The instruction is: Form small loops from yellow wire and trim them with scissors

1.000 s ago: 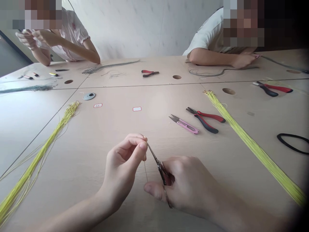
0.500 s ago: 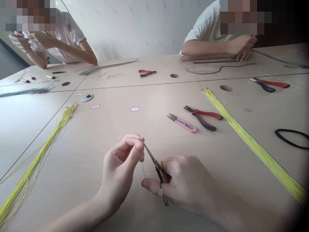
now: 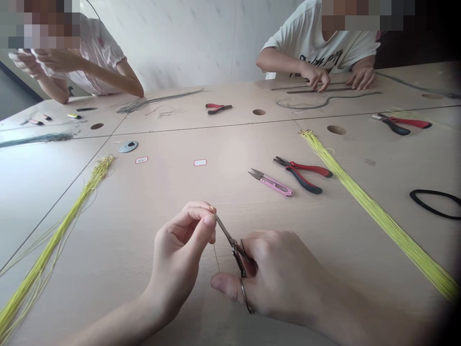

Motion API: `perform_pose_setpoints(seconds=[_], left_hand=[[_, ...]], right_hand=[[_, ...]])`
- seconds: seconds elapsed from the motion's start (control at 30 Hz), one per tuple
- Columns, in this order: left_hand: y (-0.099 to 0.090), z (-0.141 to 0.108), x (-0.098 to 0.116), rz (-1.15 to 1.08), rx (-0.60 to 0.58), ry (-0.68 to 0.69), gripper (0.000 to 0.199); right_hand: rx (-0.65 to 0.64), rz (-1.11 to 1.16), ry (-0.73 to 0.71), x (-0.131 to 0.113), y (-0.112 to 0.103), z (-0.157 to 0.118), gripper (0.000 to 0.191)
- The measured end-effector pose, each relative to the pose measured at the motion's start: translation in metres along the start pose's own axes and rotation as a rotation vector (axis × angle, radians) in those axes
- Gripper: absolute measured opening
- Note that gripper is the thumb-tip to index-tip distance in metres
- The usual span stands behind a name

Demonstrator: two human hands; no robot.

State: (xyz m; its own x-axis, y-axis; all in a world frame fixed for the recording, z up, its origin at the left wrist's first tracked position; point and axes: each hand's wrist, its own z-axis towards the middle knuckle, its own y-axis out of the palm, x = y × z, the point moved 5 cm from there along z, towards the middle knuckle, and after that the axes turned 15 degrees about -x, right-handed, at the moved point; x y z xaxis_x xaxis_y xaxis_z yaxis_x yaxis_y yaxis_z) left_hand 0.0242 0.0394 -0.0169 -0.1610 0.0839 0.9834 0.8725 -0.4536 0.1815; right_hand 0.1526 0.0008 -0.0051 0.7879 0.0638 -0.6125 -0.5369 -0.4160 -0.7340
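Observation:
My left hand [image 3: 180, 250] pinches a thin cord with a small gold bead [image 3: 212, 209] at the fingertips, and the cord's end [image 3: 216, 258] hangs below them. My right hand [image 3: 277, 274] is shut on small dark-handled scissors [image 3: 236, 250], with a thumb and finger through the loops. The scissors' tips reach up to the cord right by my left fingertips. Whether the blades touch the cord is hard to tell. Several loose strands of yellow-green cord lie in long bundles [image 3: 54, 245] [image 3: 374, 216] on either side of my hands.
Red-and-black pliers [image 3: 302, 174] and pink-handled thread snips [image 3: 270, 182] lie ahead of my right hand. A black cord loop [image 3: 434, 203] sits at the right. Two co-workers [image 3: 317, 53] [image 3: 90, 62] work across the wooden table [image 3: 144, 192].
My hands and the scissors have barely moved. The co-worker at the far right has shifted their hands onto dark strips, and the whole scene sits slightly higher in view.

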Motion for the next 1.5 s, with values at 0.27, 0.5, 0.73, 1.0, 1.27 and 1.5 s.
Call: perform_pose_setpoints(seconds=[0.27, 0.5, 0.73, 1.0, 1.27, 1.5], left_hand=[[0.0002, -0.0008, 0.0000, 0.014, -0.008, 0.014, 0.024], [-0.0011, -0.0024, -0.0008, 0.032, 0.005, 0.018, 0.026], [-0.0012, -0.0004, -0.0020, 0.028, -0.013, 0.019, 0.023], [-0.0010, -0.0008, -0.0029, 0.056, -0.003, 0.012, 0.028], [-0.0032, -0.0027, -0.0033, 0.051, 0.007, 0.001, 0.027], [-0.0013, -0.0002, -0.0033, 0.036, -0.020, 0.018, 0.025]], right_hand=[[0.001, -0.014, -0.016, -0.0021, -0.0008, 0.0002, 0.055], [-0.012, -0.033, 0.025, 0.0004, 0.0010, -0.0011, 0.056], [-0.027, -0.017, 0.019, 0.0013, 0.0028, -0.0015, 0.050], [0.000, -0.041, 0.008, 0.0006, 0.0017, -0.0014, 0.054], [-0.019, -0.050, -0.006, 0.0009, 0.0028, -0.0015, 0.057], [-0.031, -0.036, -0.016, 0.0005, 0.0042, -0.0031, 0.052]])
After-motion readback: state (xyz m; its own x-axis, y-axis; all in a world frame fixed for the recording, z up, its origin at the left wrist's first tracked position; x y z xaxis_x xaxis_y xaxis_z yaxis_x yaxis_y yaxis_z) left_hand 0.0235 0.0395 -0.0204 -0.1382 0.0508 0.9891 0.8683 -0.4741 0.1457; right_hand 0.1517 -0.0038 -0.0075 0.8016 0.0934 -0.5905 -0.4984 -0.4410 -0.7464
